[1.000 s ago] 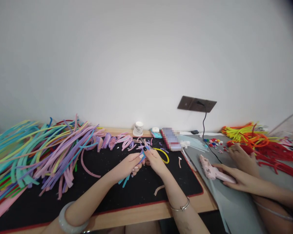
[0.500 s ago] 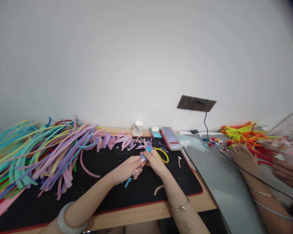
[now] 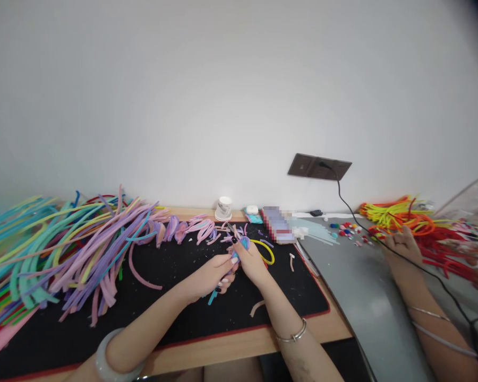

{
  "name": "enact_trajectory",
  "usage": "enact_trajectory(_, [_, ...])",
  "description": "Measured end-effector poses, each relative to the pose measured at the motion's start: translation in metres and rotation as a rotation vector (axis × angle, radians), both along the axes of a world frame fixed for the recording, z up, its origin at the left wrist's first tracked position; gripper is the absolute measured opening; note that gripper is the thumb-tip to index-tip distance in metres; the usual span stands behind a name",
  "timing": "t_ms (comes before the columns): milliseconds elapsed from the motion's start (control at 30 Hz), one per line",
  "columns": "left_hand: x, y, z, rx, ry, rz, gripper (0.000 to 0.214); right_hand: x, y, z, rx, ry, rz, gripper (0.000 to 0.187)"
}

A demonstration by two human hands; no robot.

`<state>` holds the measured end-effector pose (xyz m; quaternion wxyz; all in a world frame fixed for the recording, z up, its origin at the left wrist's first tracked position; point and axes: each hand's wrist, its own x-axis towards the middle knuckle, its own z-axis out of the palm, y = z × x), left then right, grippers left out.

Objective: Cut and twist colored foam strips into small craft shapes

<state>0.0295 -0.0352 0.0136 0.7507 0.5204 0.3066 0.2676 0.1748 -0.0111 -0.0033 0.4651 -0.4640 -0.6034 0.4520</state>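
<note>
My left hand (image 3: 209,276) and my right hand (image 3: 252,262) meet over the black mat (image 3: 175,313), both closed on a small bundle of blue and purple pipe cleaners (image 3: 241,245). A blue end (image 3: 212,297) hangs out below my left hand. My right thumb and forefinger pinch the top of the bundle. A curved yellow pipe cleaner (image 3: 266,250) lies just right of my right hand.
A big heap of pastel pipe cleaners (image 3: 63,249) covers the left of the mat. A paper cup (image 3: 224,208) and a phone (image 3: 278,225) stand by the wall. On the right a co-worker's hand (image 3: 400,246) rests on a grey sheet (image 3: 366,302) beside red and orange pipe cleaners (image 3: 422,225) and pompoms (image 3: 348,231).
My hands stayed together, working the bundle slightly. The co-worker lifted the pink glue gun off the grey sheet and carried it right, out of clear view; its cord now trails across the sheet.
</note>
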Motion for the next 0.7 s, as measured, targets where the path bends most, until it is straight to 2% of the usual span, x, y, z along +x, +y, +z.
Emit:
enact_trajectory(100, [-0.0004, -0.0014, -0.0021, 0.006, -0.016, -0.019, 0.043, 0.0023, 0.0012, 0.0006, 0.038, -0.007, -0.069, 0.044])
enact_trajectory(300, [-0.0016, -0.0032, -0.0065, 0.043, 0.002, -0.053, 0.04, 0.0052, 0.0034, -0.0008, -0.001, 0.023, -0.065, 0.046])
enact_trajectory(567, [-0.0057, -0.0053, -0.0025, 0.04, 0.021, -0.076, 0.04, 0.0034, 0.0069, -0.0064, -0.062, 0.223, -0.101, 0.043])
enact_trajectory(700, [-0.0063, -0.0027, -0.0028, 0.064, 0.012, -0.017, 0.041, -0.0019, 0.0035, -0.0039, -0.134, 0.326, -0.089, 0.044])
